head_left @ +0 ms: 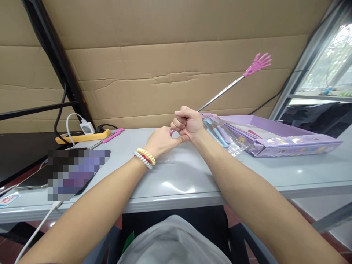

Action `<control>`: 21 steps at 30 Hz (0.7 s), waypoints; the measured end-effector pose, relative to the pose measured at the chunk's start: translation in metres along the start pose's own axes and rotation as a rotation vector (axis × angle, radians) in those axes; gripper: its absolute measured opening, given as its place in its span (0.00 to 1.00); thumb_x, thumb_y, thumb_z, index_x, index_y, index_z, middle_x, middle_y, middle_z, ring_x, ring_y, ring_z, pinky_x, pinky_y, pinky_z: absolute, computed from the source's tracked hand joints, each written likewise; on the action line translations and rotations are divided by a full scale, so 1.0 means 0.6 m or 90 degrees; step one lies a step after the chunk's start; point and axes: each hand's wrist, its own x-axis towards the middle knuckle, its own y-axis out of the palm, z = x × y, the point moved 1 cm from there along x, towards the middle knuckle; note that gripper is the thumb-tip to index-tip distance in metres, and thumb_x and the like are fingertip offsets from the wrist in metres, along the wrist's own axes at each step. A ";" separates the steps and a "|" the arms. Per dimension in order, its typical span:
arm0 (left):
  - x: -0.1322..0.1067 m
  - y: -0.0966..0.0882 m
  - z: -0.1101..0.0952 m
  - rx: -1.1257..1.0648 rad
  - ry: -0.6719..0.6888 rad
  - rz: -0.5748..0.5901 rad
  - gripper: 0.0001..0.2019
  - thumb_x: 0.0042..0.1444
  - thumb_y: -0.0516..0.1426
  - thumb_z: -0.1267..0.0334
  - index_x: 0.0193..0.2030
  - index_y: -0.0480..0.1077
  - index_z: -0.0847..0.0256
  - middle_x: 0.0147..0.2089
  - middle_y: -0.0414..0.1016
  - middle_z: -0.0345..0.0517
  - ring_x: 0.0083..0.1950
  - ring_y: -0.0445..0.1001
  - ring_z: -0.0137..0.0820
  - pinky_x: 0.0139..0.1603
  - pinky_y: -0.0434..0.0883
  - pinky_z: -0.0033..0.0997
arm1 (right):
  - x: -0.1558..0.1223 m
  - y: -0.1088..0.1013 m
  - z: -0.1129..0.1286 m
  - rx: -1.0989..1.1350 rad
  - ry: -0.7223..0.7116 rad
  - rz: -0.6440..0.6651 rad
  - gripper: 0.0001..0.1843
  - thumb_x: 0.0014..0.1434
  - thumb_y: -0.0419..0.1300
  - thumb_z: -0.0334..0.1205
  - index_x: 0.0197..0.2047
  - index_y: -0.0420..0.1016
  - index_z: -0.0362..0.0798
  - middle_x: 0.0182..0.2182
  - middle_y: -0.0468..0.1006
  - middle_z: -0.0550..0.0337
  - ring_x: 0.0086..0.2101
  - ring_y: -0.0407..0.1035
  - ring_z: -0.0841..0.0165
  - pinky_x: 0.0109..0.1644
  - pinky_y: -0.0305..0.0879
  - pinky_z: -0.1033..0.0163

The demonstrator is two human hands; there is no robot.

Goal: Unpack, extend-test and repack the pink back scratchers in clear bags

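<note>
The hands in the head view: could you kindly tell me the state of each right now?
Left hand: at the pink handle end; fingers partly hidden, so its grip cannot be told.
Right hand: closed, holding the pink-headed back scratcher.

The right hand (190,123) holds a shiny stick (221,94) with a pink toy hand (257,66) on its end. The left hand (162,141) touches the right one. A purple box (297,143) sits on the counter (178,174).

The rod (221,94) is shiny metal (the cardboard (154,60) looks matt).
</note>
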 end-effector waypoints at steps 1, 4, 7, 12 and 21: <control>0.000 -0.001 0.001 0.005 -0.014 0.005 0.27 0.44 0.54 0.34 0.19 0.54 0.57 0.19 0.59 0.42 0.23 0.62 0.32 0.25 0.52 0.31 | 0.000 0.001 0.001 0.007 -0.006 -0.016 0.27 0.37 0.60 0.32 0.20 0.37 0.47 0.10 0.42 0.74 0.11 0.40 0.80 0.16 0.45 0.69; 0.002 -0.004 0.007 0.003 -0.049 0.027 0.30 0.43 0.56 0.36 0.17 0.46 0.58 0.17 0.55 0.40 0.21 0.58 0.30 0.25 0.50 0.31 | -0.002 0.005 0.001 0.030 -0.025 -0.050 0.26 0.37 0.58 0.32 0.20 0.37 0.47 0.10 0.41 0.74 0.11 0.39 0.80 0.15 0.42 0.68; 0.005 -0.004 0.013 -0.017 -0.042 0.037 0.32 0.42 0.57 0.37 0.18 0.42 0.58 0.17 0.50 0.38 0.20 0.52 0.26 0.24 0.48 0.30 | -0.001 0.006 0.001 0.037 -0.042 -0.051 0.26 0.37 0.59 0.31 0.20 0.37 0.47 0.10 0.41 0.74 0.11 0.39 0.80 0.15 0.41 0.68; 0.004 -0.008 0.009 -0.075 0.007 -0.032 0.29 0.39 0.59 0.38 0.21 0.48 0.58 0.21 0.50 0.35 0.23 0.49 0.24 0.25 0.50 0.28 | 0.000 0.002 0.001 0.018 -0.040 0.002 0.24 0.38 0.61 0.33 0.19 0.43 0.47 0.12 0.52 0.72 0.15 0.56 0.77 0.20 0.55 0.68; 0.003 0.000 0.006 -0.167 0.079 -0.028 0.24 0.42 0.60 0.42 0.26 0.54 0.59 0.26 0.56 0.35 0.27 0.55 0.24 0.27 0.54 0.27 | -0.002 0.001 -0.002 -0.023 -0.033 0.050 0.27 0.39 0.64 0.30 0.18 0.43 0.48 0.12 0.48 0.72 0.15 0.53 0.76 0.18 0.53 0.67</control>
